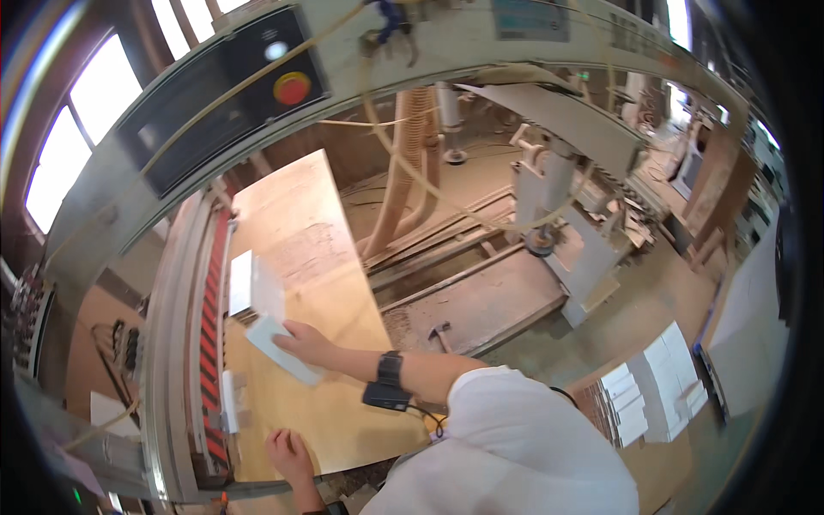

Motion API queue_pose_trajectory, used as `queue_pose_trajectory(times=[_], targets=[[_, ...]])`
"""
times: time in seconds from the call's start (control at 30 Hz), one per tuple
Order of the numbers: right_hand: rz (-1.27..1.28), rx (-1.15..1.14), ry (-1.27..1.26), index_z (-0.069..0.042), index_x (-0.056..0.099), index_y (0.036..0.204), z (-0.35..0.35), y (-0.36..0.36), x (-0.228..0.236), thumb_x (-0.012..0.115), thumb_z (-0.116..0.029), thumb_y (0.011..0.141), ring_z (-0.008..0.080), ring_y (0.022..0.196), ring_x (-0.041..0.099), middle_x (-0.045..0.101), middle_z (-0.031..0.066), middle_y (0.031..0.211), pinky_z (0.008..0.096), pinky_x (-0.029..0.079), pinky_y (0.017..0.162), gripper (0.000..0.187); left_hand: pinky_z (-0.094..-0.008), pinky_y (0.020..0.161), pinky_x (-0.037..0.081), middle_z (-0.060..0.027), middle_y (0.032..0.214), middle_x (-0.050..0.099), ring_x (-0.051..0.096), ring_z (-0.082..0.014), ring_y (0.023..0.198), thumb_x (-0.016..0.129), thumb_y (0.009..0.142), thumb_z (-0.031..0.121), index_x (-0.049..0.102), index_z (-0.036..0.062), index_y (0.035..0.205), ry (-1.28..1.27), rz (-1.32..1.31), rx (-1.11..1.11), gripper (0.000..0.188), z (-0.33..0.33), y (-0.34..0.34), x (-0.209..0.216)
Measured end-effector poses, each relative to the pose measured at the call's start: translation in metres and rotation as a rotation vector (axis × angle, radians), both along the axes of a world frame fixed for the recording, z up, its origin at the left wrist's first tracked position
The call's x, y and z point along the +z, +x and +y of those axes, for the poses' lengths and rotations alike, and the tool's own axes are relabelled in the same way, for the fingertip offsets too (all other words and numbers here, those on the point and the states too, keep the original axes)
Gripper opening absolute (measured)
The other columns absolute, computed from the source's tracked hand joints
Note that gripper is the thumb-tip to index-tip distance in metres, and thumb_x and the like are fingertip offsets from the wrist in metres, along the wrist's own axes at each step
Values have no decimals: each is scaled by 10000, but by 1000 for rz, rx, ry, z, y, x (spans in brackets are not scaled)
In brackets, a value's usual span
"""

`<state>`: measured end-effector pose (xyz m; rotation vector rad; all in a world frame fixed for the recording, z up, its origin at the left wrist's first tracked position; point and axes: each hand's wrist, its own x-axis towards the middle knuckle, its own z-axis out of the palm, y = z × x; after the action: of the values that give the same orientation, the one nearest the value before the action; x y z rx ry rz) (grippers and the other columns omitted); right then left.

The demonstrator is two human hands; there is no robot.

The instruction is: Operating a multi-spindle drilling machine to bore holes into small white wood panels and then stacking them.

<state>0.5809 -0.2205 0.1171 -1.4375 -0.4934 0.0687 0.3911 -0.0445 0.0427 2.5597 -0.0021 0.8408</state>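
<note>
My right hand (302,342) reaches across a light wooden board and is closed on the edge of a white panel (279,350). That panel lies tilted against the near end of a stack of white panels (257,287) on the board. My left hand (290,457) is over the board's near edge, fingers loosely bent and a little apart, with nothing seen in them. Just beyond it, a small white piece (229,402) stands by the machine's red-and-black striped edge (209,343).
The wooden board (343,283) carries sawdust. Overhead runs a machine beam with a red button (292,87) and a hanging yellowish hose. To the right are a hammer (440,335) on a dusty machine bed and white panel stacks (661,386).
</note>
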Motion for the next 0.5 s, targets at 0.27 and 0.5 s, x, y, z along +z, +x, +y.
queue_pose_trajectory(times=[0.27, 0.5], targets=[[403, -2, 333, -81, 512, 989, -2, -10, -68, 516, -236, 879, 102, 683, 529, 557, 5, 799, 277, 454, 578, 190, -388, 767, 431, -133, 925, 556, 529, -311, 881, 635, 697, 117, 574, 33, 859, -44, -32, 38, 192, -3, 4, -3], [407, 272, 237, 9, 469, 1091, -13, -19, -64, 508, -98, 864, 122, 801, 552, 581, 62, 917, 276, 460, 691, 254, -387, 744, 432, -114, 921, 568, 539, -301, 864, 635, 698, 133, 580, 35, 869, -52, -18, 50, 204, -5, -1, 8]])
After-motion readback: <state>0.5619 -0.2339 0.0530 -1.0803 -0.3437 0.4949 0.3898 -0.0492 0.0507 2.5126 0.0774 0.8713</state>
